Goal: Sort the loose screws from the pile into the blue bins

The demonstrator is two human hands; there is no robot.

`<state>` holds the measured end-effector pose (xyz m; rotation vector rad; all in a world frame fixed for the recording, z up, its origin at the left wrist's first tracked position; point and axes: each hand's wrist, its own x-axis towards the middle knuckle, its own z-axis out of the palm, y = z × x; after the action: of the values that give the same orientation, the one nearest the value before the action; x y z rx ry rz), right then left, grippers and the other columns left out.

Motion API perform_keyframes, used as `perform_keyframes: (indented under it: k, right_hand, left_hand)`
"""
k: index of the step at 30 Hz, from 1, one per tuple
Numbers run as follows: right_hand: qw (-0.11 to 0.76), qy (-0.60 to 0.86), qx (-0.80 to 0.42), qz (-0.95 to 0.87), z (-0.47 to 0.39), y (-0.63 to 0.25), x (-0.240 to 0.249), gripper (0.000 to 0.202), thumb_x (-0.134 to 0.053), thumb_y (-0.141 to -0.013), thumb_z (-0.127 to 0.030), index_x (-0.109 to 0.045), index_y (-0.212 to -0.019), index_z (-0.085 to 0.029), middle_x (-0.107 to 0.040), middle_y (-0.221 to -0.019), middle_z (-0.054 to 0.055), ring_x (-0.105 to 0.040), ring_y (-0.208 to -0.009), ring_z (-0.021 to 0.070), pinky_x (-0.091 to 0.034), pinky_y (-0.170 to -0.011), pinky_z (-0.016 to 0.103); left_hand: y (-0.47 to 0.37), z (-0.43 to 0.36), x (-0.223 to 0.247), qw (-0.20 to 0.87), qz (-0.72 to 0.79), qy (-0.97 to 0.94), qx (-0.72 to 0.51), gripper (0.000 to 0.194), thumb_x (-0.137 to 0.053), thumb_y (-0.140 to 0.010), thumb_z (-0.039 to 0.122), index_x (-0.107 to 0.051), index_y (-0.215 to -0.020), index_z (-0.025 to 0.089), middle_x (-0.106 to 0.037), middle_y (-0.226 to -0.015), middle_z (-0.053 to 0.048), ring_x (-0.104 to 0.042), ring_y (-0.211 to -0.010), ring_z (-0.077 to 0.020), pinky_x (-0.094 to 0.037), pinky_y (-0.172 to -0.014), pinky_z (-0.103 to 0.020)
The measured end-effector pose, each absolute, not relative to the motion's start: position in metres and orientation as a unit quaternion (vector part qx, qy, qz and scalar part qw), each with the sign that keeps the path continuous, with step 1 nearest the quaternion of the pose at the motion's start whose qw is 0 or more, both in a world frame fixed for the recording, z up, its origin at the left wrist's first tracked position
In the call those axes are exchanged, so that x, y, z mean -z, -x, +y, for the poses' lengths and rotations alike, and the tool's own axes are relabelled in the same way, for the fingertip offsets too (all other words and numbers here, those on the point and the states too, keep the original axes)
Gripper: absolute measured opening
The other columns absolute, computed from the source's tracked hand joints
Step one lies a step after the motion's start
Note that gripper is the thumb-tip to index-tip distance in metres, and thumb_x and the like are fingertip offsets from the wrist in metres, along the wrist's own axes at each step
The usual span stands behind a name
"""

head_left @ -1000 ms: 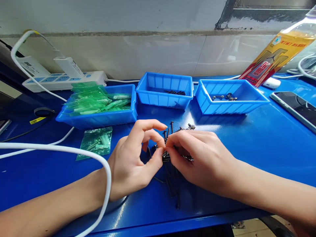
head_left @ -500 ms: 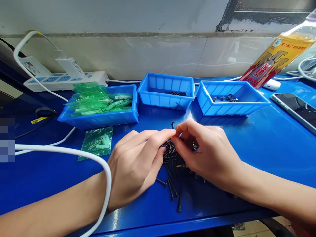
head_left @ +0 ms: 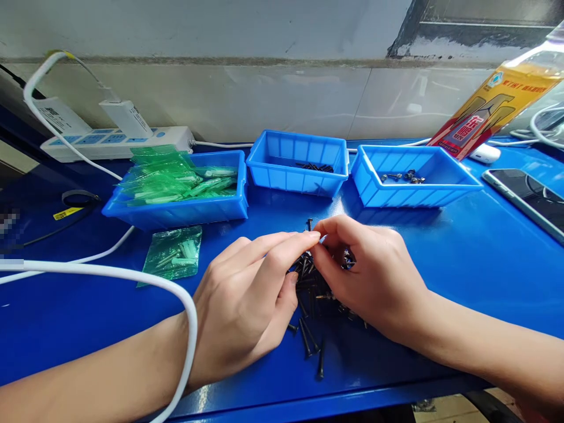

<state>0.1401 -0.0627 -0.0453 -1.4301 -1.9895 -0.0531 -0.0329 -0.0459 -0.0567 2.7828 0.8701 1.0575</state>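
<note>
A loose pile of black screws (head_left: 307,283) lies on the blue tabletop under and between my hands. My left hand (head_left: 251,294) reaches over its left side, index finger stretched to the right fingertips and thumb apart below; nothing held shows in it. My right hand (head_left: 368,270) is closed in a pinch of thumb and index finger. Whatever sits in that pinch is hidden. Shiny metal fasteners (head_left: 348,258) show beneath my right palm. One screw (head_left: 309,224) stands out just beyond my fingertips. A few long screws (head_left: 321,359) are scattered toward the front edge.
Behind stand a blue bin (head_left: 176,212) of green packets, a bin (head_left: 299,183) with dark screws and a bin (head_left: 418,197) with metal fasteners. A green packet (head_left: 174,255) lies left. A white cable (head_left: 187,305) crosses before my left wrist. A phone (head_left: 524,197) and bottle (head_left: 493,111) are right.
My left hand has shifted slightly right, covering more of a screw near its thumb. My right hand keeps its pinch, its fingertips slightly farther right. The bins and packet stay put.
</note>
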Motion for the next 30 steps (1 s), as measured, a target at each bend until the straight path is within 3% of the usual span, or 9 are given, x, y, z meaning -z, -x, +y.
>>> perform_keyframes:
  k: [11, 30]
  right_hand:
    - [0.314, 0.567, 0.009, -0.761, -0.0616, -0.14, 0.0457, 0.007, -0.051, -0.077, -0.017, -0.057, -0.075, -0.017, -0.06, -0.055, -0.002, -0.049, -0.044, 0.0083, -0.031, -0.046, 0.02]
    - [0.321, 0.526, -0.004, -0.787, -0.0604, -0.1434, 0.0448, 0.009, -0.047, -0.08, -0.015, -0.053, -0.075, -0.018, -0.058, -0.055, -0.002, -0.048, -0.045, 0.0086, -0.031, -0.047, 0.02]
  left_hand:
    - [0.0291, -0.0514, 0.0541, -0.045, 0.27, -0.913, -0.303, 0.054, -0.049, -0.08, 0.01, -0.036, -0.132, 0.018, -0.066, -0.113, -0.011, -0.063, -0.103, -0.0242, -0.052, -0.073, -0.032]
    - [0.0319, -0.0536, 0.0545, 0.009, 0.262, -0.908, -0.325, 0.064, -0.051, -0.078, 0.008, -0.029, -0.137, 0.022, -0.066, -0.113, -0.008, -0.062, -0.104, -0.0242, -0.055, -0.081, -0.036]
